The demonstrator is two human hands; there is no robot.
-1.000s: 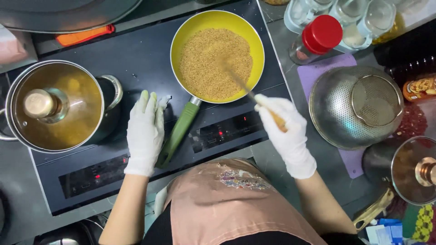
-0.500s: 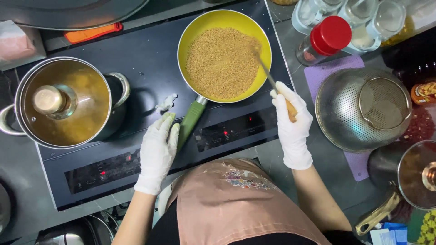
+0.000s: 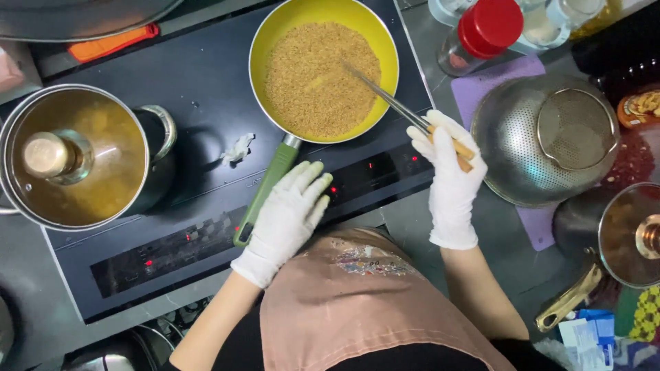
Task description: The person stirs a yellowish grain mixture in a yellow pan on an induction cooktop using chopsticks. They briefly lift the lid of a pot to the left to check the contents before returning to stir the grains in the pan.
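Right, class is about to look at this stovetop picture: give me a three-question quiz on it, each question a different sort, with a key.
1. True or false: the left hand is gripping the pan's green handle.
2. Multiple choice: the right hand holds the utensil so that its tips are
A. in the grains in the yellow pan
B. in the lidded pot
C. in the metal colander
3. Fill in: the bottle right of the pan has a ___ cap.

Key
1. False: it lies flat, fingers spread, beside the handle on the black cooktop.
2. A
3. red
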